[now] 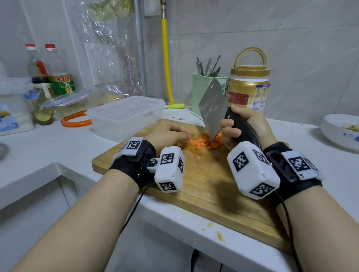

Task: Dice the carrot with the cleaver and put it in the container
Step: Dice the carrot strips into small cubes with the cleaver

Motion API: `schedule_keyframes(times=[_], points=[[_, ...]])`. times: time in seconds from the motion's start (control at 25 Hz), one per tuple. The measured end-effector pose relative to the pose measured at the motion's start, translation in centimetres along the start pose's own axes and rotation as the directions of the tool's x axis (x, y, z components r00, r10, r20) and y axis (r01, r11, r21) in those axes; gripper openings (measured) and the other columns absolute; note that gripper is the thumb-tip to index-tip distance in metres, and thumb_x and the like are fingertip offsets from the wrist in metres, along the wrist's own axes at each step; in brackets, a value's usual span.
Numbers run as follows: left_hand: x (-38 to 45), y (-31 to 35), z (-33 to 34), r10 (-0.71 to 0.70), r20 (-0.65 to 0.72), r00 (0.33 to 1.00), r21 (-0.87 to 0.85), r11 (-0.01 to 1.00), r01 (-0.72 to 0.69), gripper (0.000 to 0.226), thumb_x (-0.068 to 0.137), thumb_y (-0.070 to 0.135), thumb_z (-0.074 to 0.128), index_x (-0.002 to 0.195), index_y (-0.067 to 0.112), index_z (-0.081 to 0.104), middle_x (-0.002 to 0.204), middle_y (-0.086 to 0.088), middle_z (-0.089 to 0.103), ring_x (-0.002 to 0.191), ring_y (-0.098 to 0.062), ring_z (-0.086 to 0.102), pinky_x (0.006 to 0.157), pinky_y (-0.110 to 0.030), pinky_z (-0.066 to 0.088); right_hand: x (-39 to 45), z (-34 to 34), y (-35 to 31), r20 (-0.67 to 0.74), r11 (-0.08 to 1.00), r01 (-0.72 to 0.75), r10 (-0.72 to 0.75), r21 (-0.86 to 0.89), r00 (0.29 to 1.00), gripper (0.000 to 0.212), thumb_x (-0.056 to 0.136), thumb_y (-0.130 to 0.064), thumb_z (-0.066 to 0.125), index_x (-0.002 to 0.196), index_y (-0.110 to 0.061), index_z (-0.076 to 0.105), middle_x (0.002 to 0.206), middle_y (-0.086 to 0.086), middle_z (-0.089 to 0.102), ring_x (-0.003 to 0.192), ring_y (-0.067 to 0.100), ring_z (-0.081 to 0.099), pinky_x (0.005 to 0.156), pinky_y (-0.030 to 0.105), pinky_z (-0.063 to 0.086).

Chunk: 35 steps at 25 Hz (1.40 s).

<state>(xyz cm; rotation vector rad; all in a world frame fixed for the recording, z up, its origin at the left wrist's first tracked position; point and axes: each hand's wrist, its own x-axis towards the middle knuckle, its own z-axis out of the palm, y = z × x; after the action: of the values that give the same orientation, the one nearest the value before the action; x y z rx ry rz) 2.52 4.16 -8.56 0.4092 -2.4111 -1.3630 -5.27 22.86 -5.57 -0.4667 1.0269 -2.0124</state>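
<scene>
Right hand (246,124) is wrapped tight around the cleaver's (214,109) smooth black handle, flat steel blade tilted up with its lower corner down in the diced carrot (208,142). Left hand (169,132) lies on the board at 9 o'clock of the pile, fingers loosely curled, fingertips at the orange cubes, holding nothing as far as I can see. The pile sits on the far half of a grainy wooden cutting board (200,188). The clear, frosted plastic container (127,116), boxy with its lid on, is at 11 o'clock, just past the board. A pale green utensil holder (205,91) and gold-lidded jar (250,87) stand at 12 to 1 o'clock behind the blade, with a white bowl (350,133) at 3 o'clock.
</scene>
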Motion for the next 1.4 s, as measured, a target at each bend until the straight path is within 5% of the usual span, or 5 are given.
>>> schedule_keyframes(times=[0.24,0.64,0.92,1.28,1.4], points=[[0.5,1.8,1.6,-0.08,0.013,0.997,-0.058,0.995,0.081,0.005,0.088,0.008,0.067,0.088,0.008,0.072,0.073,-0.003,0.066,0.054,-0.012,0.051,0.048,-0.019,0.042,-0.5,-1.9,-1.8,-0.009,0.994,0.064,-0.063,0.086,0.998,0.022,0.093,-0.027,0.042,0.076,-0.015,0.035,0.05,-0.004,0.04,0.03,0.007,0.037,0.036,0.015,0.033],[1.8,6.3,7.2,-0.064,0.1,0.993,0.366,0.93,0.023,0.015,0.077,0.021,0.077,0.075,0.007,0.074,0.068,-0.006,0.067,0.063,-0.015,0.058,0.066,-0.028,0.051,-1.8,-4.4,-4.3,-0.025,0.992,0.071,-0.069,0.103,0.997,0.048,0.091,-0.026,0.044,0.045,-0.015,0.047,0.045,-0.006,0.037,0.03,0.007,0.036,0.041,0.015,0.033],[1.7,7.0,7.9,-0.214,0.133,0.968,0.559,0.822,0.105,0.033,0.062,0.043,0.083,0.071,0.017,0.064,0.073,-0.001,0.065,0.066,-0.017,0.052,0.062,-0.027,0.042,-1.6,-4.2,-3.9,-0.024,0.987,0.07,-0.067,0.147,0.997,0.033,0.095,-0.026,0.039,0.064,-0.017,0.034,0.047,-0.006,0.039,0.03,0.007,0.037,0.043,0.014,0.034],[1.5,6.2,6.3,-0.128,-0.03,0.991,0.516,0.847,0.125,0.027,0.072,0.026,0.079,0.072,0.01,0.058,0.069,-0.005,0.055,0.068,-0.02,0.053,0.053,-0.027,0.04,-1.4,-4.1,-3.3,-0.037,0.976,0.135,-0.131,0.172,0.991,0.025,0.094,-0.021,0.041,0.069,-0.018,0.037,0.049,-0.006,0.04,0.031,0.006,0.037,0.038,0.015,0.033],[1.6,5.5,3.7,-0.12,-0.087,0.989,0.497,0.855,0.147,0.023,0.072,0.024,0.081,0.077,0.005,0.068,0.078,-0.006,0.067,0.08,-0.024,0.064,0.066,-0.035,0.053,-1.0,-3.6,-3.0,0.018,0.971,0.148,-0.155,0.189,0.988,0.013,0.08,-0.019,0.05,0.077,-0.019,0.037,0.051,-0.006,0.042,0.032,0.006,0.039,0.039,0.016,0.036]])
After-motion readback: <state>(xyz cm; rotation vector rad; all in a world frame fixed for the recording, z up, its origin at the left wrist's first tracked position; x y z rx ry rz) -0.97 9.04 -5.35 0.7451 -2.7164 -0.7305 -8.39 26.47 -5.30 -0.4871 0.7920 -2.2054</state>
